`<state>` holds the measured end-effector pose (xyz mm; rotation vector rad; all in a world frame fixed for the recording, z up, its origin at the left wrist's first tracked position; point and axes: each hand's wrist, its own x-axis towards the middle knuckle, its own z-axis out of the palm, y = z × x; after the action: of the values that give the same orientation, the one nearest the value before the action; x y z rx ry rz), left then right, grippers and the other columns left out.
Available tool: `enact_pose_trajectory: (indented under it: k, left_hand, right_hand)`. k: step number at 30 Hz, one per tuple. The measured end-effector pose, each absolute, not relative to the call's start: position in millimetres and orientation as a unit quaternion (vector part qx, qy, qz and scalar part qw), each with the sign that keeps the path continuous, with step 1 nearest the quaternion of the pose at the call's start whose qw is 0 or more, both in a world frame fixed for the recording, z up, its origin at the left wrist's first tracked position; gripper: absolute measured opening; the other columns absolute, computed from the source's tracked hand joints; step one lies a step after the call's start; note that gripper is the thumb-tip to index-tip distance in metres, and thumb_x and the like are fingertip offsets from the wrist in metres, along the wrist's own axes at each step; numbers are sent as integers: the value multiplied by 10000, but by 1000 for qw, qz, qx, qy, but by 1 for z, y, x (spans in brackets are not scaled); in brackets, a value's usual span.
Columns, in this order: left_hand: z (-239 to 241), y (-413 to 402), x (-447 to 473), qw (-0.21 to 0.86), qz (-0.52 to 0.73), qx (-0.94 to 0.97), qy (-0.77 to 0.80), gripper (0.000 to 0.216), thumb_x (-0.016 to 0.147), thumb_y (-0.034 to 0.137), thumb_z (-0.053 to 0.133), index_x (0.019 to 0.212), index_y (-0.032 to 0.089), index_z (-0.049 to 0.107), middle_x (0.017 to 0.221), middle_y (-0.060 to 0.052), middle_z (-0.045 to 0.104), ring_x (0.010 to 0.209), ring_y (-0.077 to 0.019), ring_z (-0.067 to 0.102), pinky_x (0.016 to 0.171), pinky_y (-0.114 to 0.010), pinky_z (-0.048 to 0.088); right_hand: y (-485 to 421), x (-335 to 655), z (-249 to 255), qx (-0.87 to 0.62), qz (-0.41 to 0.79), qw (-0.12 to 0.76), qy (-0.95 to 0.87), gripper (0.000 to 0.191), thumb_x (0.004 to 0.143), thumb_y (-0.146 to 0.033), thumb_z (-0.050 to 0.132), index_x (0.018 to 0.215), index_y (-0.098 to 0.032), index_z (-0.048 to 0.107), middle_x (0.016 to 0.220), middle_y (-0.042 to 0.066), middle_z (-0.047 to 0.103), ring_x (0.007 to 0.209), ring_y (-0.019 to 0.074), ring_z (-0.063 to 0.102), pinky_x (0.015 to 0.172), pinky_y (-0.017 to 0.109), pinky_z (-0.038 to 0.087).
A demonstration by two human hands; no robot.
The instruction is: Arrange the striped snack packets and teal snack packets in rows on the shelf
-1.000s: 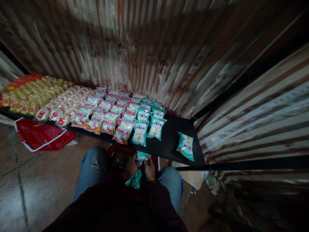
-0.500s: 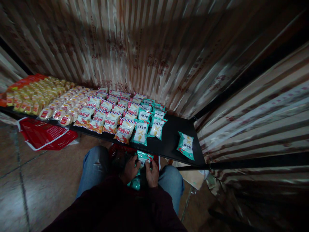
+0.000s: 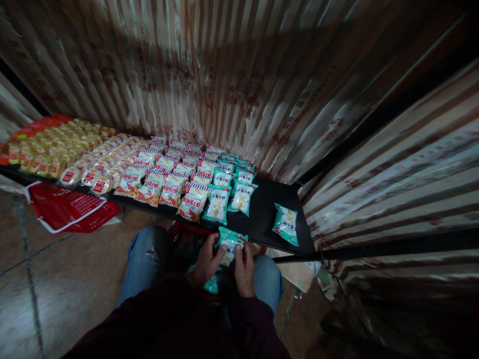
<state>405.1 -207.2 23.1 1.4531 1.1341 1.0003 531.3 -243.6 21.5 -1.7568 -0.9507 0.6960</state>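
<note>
Both my hands hold one teal snack packet just below the front edge of a black shelf. My left hand grips its left side and my right hand grips its right side, fingers curled on it. More teal packets lie lower down between my knees, over a red basket. On the shelf, teal packets sit in rows, and a single teal packet lies apart near the right end.
Left of the teal rows lie red-and-blue striped packets, then round cakes and yellow sweets. A red bag lies on the floor under the shelf. Striped curtains close the back and right.
My hands have lifted the teal packet up from between my knees toward the shelf's front edge.
</note>
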Motion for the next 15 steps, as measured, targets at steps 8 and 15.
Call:
enact_pose_trajectory:
  k: [8,15]
  left_hand:
    - [40,-204,409,570,420,505,494,249,908,420,471,1028,202,475,1049,-74,660,955,-194,615,880,-331,471]
    - [44,-202,412,588,411,452,530,297,878,490,510,1009,224,515,1032,-62,675,946,-207,628,836,-308,477]
  right_hand:
    - [-246,524,32,-713,328,495,-373,569,831,-622,462,1137,-174,633,1111,123,702,982,256,647,776,337,511]
    - [-243,521,37,-715,338,495,-359,607,813,-633,497,1181,-157,575,1086,132,693,914,246,650,753,345,516]
